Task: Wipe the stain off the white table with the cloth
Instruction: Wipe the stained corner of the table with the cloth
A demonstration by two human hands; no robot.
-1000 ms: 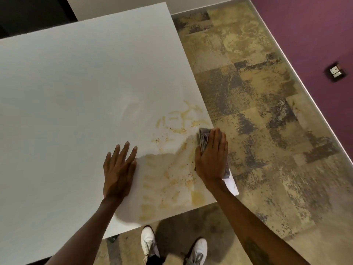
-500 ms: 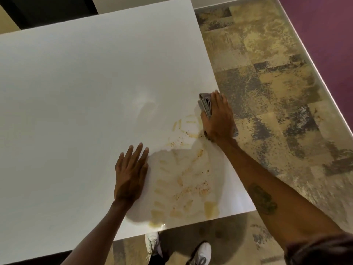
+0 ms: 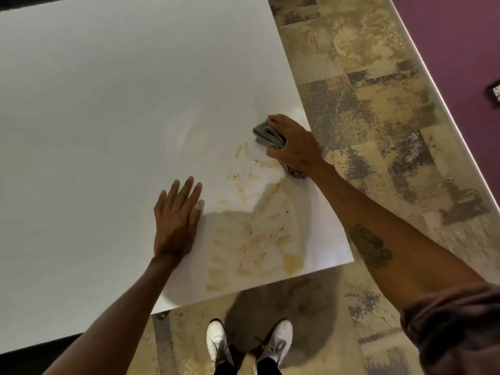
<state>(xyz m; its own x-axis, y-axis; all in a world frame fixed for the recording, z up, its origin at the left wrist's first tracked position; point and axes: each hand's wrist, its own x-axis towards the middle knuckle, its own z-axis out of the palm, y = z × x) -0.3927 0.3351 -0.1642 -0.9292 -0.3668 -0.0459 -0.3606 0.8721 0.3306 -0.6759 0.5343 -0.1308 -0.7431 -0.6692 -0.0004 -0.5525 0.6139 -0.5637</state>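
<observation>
A large white table (image 3: 108, 104) fills the left of the head view. A yellow-brown smeared stain (image 3: 254, 228) with dark specks covers its near right corner. My right hand (image 3: 295, 147) presses a folded grey cloth (image 3: 266, 133) onto the table at the stain's far end, close to the right edge. Part of the cloth pokes out beyond the fingers; the rest is under the palm. My left hand (image 3: 176, 220) lies flat on the table, fingers spread, just left of the stain, holding nothing.
Mottled tan and grey carpet (image 3: 378, 104) lies to the right of the table and in front of it. A purple wall (image 3: 460, 36) with a socket (image 3: 496, 92) runs along the far right. My white shoes (image 3: 246, 345) stand at the table's near edge.
My right hand slid the cloth away from me along the right edge, from the near part of the stain to its far end. The left hand stayed flat.
</observation>
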